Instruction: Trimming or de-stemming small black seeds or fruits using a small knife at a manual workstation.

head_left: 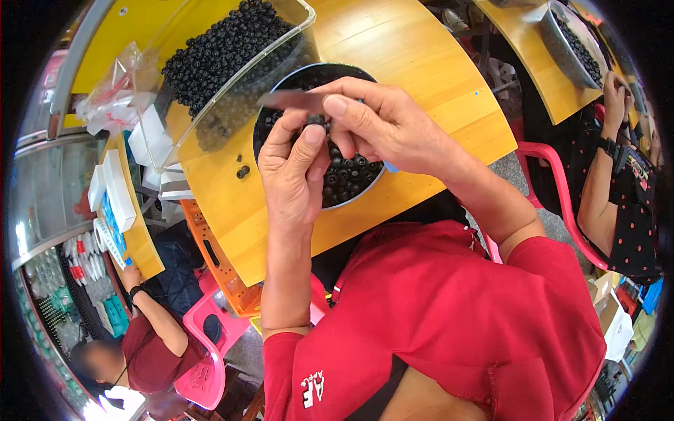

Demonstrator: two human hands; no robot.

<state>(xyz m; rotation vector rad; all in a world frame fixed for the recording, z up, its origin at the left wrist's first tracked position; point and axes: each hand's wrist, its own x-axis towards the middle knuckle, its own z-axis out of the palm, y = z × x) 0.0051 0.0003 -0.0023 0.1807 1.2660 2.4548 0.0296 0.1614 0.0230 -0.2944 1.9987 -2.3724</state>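
Over a round bowl (345,203) with a pale rim, both my hands are raised close together. My left hand (291,175) pinches a small black ring-shaped part (316,120) between thumb and fingers. My right hand (393,126) is closed on a knife (289,99), whose flat dark blade points left above the part; a bit of blue, perhaps its handle, shows under the palm. Many similar black parts (351,172) lie in the bowl, partly hidden by my hands. Two or so loose black pieces (243,171) rest on the table left of my left hand.
A clear plastic bin (281,38) heaped with black parts stands behind on the wooden table (414,56). An orange crate (217,259) is below the table's left edge. Co-workers sit at left and right, one by another metal bowl (554,42). A plastic bag (116,98) lies left.
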